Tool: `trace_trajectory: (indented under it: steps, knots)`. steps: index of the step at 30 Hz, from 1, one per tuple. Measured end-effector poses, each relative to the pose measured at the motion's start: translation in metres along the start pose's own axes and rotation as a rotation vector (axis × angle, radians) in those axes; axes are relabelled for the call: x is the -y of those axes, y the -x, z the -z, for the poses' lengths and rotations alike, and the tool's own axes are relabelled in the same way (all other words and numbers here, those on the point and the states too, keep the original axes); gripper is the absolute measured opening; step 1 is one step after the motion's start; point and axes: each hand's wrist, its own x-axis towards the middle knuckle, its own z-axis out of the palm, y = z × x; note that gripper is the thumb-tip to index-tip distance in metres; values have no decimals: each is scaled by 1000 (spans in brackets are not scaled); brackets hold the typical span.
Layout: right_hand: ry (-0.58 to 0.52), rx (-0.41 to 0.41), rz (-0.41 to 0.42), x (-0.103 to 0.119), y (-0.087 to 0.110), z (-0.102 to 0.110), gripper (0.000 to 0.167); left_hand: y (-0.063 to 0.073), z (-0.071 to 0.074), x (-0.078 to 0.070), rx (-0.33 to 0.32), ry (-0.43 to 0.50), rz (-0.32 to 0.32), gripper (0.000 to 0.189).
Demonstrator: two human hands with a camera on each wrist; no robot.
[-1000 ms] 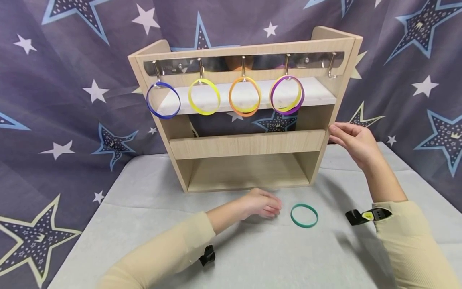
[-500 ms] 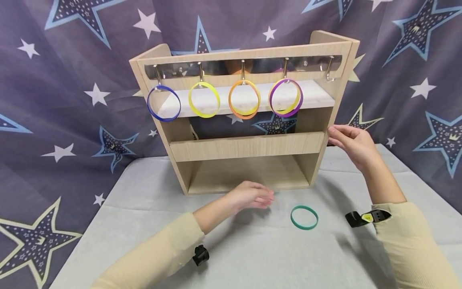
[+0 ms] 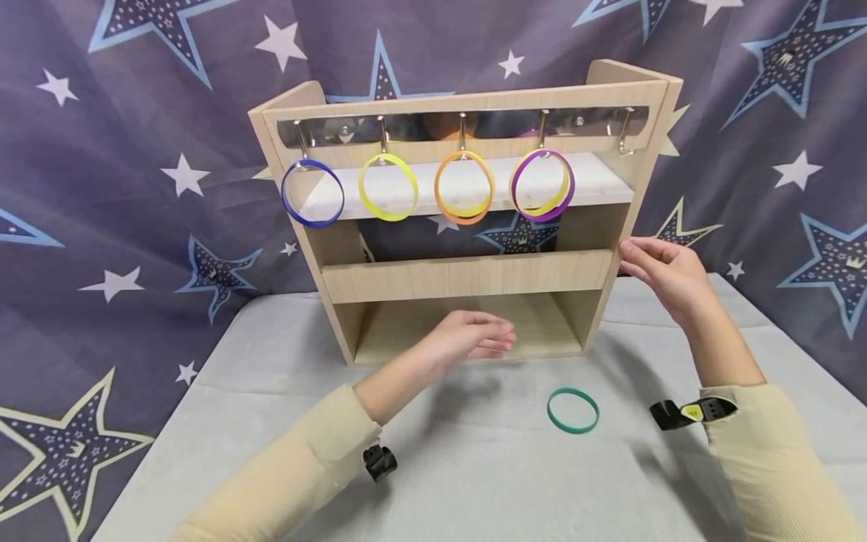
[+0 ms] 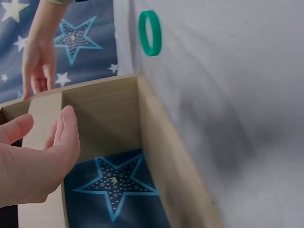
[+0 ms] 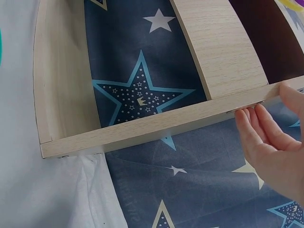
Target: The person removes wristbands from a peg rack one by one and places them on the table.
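Note:
My left hand (image 3: 474, 335), fingers loosely bent and holding nothing, is in front of the wooden shelf's (image 3: 467, 277) lower opening. In the left wrist view its thumb and fingers (image 4: 70, 133) are apart. At the shelf's right side panel, my right hand (image 3: 667, 275) grips the edge. The right wrist view shows the thumb on the front edge and fingertips (image 5: 247, 121) against the outer face. A green wristband (image 3: 573, 430) lies on the table between the hands. Blue (image 3: 313, 223), yellow (image 3: 388, 216), orange (image 3: 466, 219) and purple (image 3: 571, 181) wristbands hang from hooks.
The hooks sit on a metal strip (image 3: 423, 128) across the shelf's top. The rightmost hook (image 3: 623, 134) carries no band. More yellow shows behind the orange and purple bands. A grey cloth (image 3: 488, 474) covers the table; a star-patterned curtain (image 3: 135, 188) hangs behind.
My left hand has moved up and left, from the table beside the green wristband to before the lower opening. Its fingers have loosened. The right hand stays at the side panel.

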Motion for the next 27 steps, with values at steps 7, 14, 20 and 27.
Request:
trace_trajectory:
  steps: [7, 14, 20, 27]
  knots:
    - [-27, 2, 16, 0, 1, 0, 9, -1, -7, -18, -54, -14, -75, 31]
    - [-33, 7, 25, 0, 1, 0, 9, -2, -13, -32, -103, -3, -220, 29]
    - [-39, 8, 16, 0, 2, 0, 9, -1, -19, -41, -150, 12, -339, 29]
    - [-37, 13, 16, -1, 2, 0, 9, 1, -25, -52, -200, 38, -480, 29]
